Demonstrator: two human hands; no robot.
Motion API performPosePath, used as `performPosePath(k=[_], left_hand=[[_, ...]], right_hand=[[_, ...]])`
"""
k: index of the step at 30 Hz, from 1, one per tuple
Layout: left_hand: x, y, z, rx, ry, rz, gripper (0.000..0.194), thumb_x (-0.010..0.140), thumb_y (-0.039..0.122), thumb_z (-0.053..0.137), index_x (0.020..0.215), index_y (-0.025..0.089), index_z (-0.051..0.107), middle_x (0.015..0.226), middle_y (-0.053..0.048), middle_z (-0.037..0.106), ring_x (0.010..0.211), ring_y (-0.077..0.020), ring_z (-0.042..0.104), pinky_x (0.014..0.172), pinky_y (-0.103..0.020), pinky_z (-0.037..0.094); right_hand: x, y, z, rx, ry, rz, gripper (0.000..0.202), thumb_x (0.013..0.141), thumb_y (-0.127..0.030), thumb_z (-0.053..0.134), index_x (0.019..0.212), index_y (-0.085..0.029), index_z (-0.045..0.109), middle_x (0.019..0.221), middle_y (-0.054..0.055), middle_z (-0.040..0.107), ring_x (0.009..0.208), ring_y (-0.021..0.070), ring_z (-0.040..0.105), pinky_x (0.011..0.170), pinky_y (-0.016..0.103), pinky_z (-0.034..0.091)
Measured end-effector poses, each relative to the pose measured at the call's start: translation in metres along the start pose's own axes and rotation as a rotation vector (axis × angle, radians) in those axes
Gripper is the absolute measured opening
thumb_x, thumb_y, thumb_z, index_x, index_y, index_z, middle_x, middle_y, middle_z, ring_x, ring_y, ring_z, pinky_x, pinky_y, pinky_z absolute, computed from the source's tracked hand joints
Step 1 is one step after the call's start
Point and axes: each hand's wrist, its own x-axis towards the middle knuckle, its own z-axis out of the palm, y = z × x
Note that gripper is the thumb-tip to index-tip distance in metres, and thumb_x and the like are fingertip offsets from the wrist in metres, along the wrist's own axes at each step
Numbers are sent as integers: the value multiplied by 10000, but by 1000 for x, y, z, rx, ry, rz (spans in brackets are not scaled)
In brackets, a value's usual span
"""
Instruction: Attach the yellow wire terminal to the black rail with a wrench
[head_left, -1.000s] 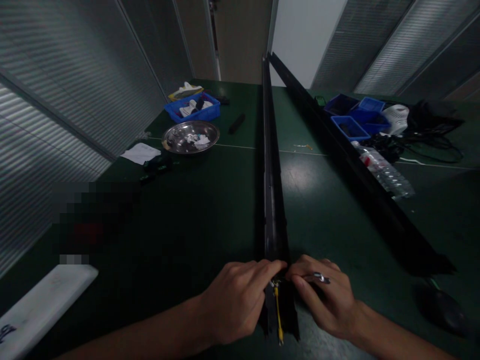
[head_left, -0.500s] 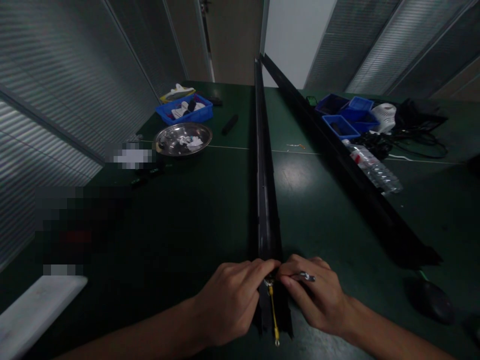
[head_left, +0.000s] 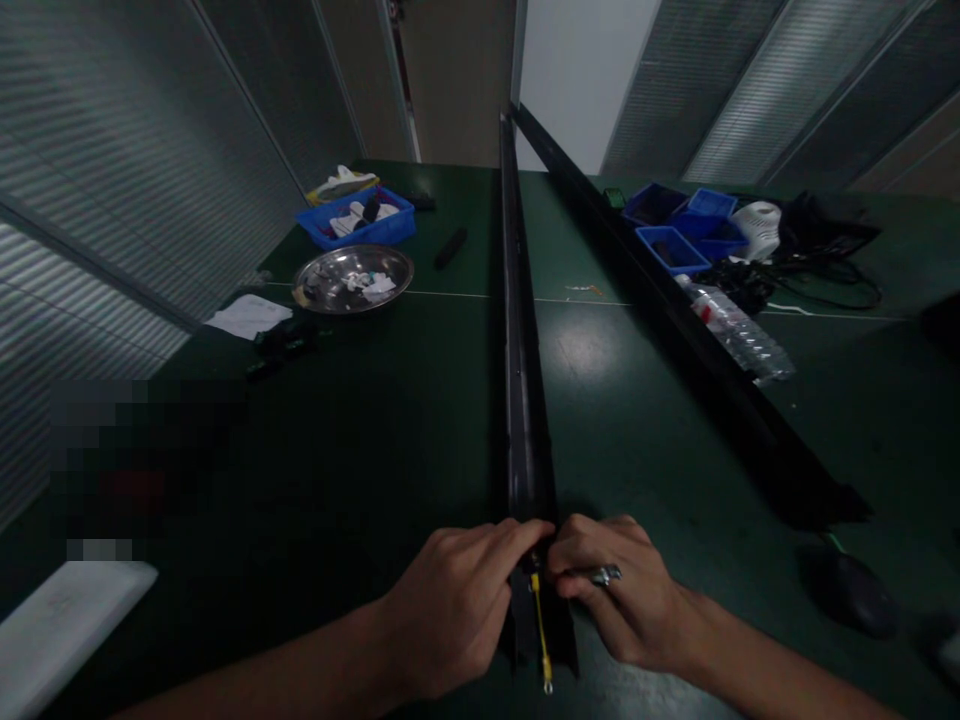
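A long black channel-shaped bar [head_left: 523, 400] runs away from me over the green table. Near its close end, my left hand [head_left: 457, 600] lies over the left edge, fingers bent together over the channel; what its fingertips press or pinch is hidden. My right hand [head_left: 622, 590] is closed around a small metal tool [head_left: 604, 574], whose shiny end sticks out between thumb and fingers at the bar's right edge. A yellow wire [head_left: 542, 630] with a ring terminal lies in the channel just below the fingertips.
A second black bar [head_left: 697, 360] slants along the right. Beyond it are blue bins [head_left: 671, 250], a plastic bottle [head_left: 739, 330] and a black mouse [head_left: 855, 592]. At the left stand a metal bowl [head_left: 352, 305], a blue basket [head_left: 390, 230], paper [head_left: 250, 316] and a white object [head_left: 75, 610].
The metal tool in my right hand has turned and dropped slightly. The whole view has shifted a little, with things sitting further left. My left hand keeps its place on the bar.
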Motion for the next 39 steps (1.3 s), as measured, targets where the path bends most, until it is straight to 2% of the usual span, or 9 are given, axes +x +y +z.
performPosePath(k=[14,29,39], left_hand=[[-3,0,1,-4,-28,-37,512,948,82,402,1449,177,356,1247,-99,657,1078,-257,701,909,-448,617],[-2,0,0,0,-55,-41,484,959,98,397,1439,154,370,1230,-124,661,1072,-264,699,921,-434,609],[-4,-1,4,49,-12,-9,477,967,98,405,1443,125,382,1192,-135,672,1036,-269,707,885,-438,619]], right_hand=[[2,-4,-2,-23,111,8,124,1010,-95,477,1015,-167,578,796,16,660,643,121,617,614,278,405],[6,-2,-1,12,28,11,141,1052,-151,452,1040,-164,591,778,8,623,657,129,584,615,283,390],[6,-3,-3,19,-29,-28,286,1115,-284,339,979,-175,567,762,16,602,649,140,573,608,291,379]])
